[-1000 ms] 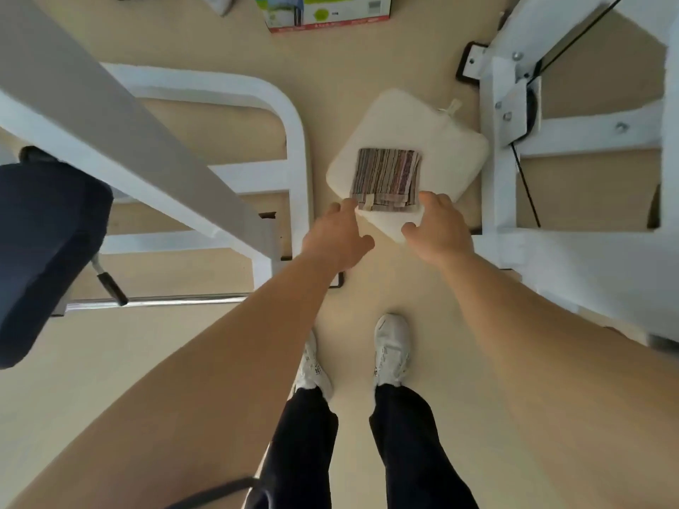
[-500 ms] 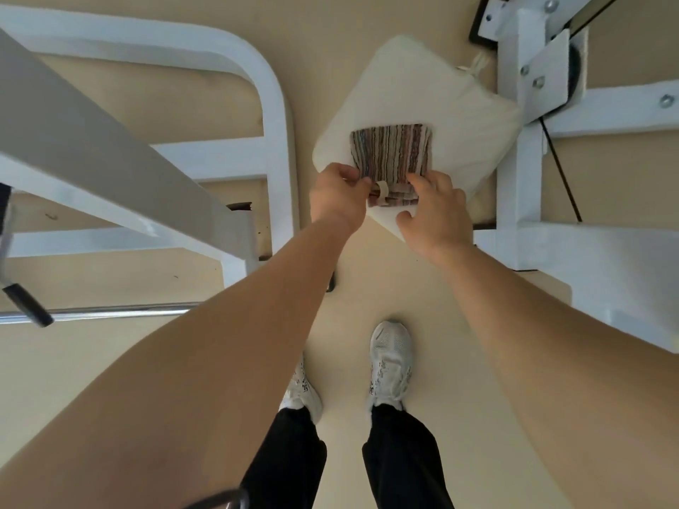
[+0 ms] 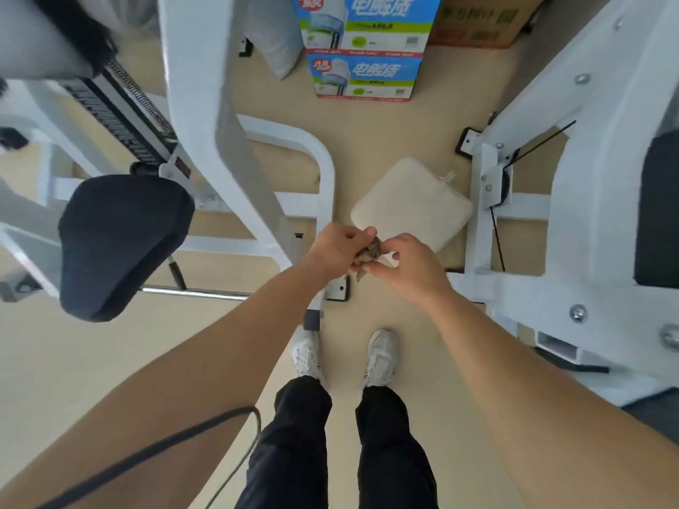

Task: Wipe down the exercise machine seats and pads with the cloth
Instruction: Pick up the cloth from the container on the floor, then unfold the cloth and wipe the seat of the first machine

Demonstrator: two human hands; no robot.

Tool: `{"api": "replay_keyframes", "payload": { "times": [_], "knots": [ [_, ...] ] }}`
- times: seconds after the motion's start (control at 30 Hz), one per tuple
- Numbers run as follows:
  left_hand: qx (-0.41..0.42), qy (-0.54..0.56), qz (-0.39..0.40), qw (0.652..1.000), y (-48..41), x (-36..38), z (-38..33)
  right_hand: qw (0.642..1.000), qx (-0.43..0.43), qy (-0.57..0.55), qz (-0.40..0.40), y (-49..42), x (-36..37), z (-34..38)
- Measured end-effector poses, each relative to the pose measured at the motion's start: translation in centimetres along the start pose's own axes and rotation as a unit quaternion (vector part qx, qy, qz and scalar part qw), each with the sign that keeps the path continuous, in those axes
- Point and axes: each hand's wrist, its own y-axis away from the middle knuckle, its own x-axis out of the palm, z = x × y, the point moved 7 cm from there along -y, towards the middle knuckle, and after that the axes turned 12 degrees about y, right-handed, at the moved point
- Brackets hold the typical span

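A striped brownish cloth [image 3: 368,254] is bunched up between my two hands, in front of my body above the floor. My left hand [image 3: 336,249] grips its left side and my right hand [image 3: 408,264] pinches its right side; most of the cloth is hidden by my fingers. A black padded seat [image 3: 117,240] of the white machine is at the left, below hand height. Another black pad [image 3: 657,211] shows at the right edge on the second white machine. A cream cushion [image 3: 411,203] lies on the floor just beyond my hands, bare on top.
White machine frames stand on both sides: a slanted beam [image 3: 220,141] at left, a cable-and-pulley post [image 3: 488,200] at right. Stacked printed cartons [image 3: 363,49] stand ahead on the tan floor. My white shoes [image 3: 382,356] are below. A dark cable [image 3: 165,446] crosses my left forearm.
Both hands lifted the folded cloth off the cream cushion and drew it toward me, bunching it. The view rose and pulled back, bringing the black seat and cartons into sight.
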Motion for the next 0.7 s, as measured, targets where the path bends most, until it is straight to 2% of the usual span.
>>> {"api": "replay_keyframes", "payload": {
  "times": [0.1, 0.23, 0.33, 0.5, 0.7],
  "knots": [
    [0.019, 0.063, -0.009, 0.998, 6.9, -2.5, -2.4, 0.999, -0.03, 0.029, 0.01, 4.0, -2.6, 5.0],
    [0.061, 0.079, -0.044, 0.994, 16.3, -7.0, -4.5, 0.997, -0.055, 0.043, 0.039, 9.5, -5.2, 11.7],
    [0.079, 0.017, -0.082, 0.993, 23.1, -11.0, -5.1, 0.994, -0.079, 0.051, 0.051, 13.1, -6.7, 17.2],
    [0.055, -0.124, -0.108, 0.985, 31.1, -17.4, -2.6, 0.976, -0.153, 0.105, 0.115, 17.3, -5.1, 27.1],
    [0.038, -0.139, -0.144, 0.979, 36.1, -25.6, 4.1, 0.957, -0.168, 0.128, 0.2, 19.2, 0.7, 36.4]
  ]
}}
